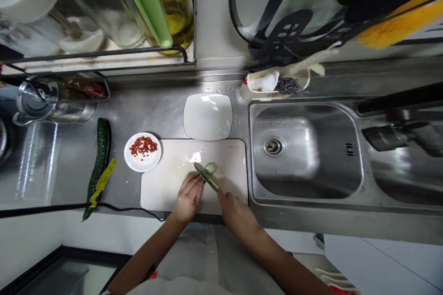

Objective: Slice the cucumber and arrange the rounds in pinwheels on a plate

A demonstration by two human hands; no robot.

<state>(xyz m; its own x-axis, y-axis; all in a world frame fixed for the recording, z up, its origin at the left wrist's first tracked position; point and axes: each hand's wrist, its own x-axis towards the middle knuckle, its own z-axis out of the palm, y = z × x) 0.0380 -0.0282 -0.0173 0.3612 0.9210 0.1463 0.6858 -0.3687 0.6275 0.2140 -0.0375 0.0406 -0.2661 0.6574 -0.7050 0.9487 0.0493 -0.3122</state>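
Note:
A white cutting board (162, 186) lies on the steel counter. My right hand (235, 207) grips a knife (206, 176) whose blade lies flat-angled across the board. A small round cucumber piece (210, 168) sits beside the blade tip. My left hand (188, 198) rests on the board just left of the blade, fingers curled and touching the board near the knife; I cannot tell if it pins anything.
An empty white square plate (207, 116) sits behind the board. A small round dish of red berries (143, 151) and a whole cucumber (98, 163) with a yellow tag lie to the left. The sink (304, 152) is right of the board. A black cable runs along the counter's front edge.

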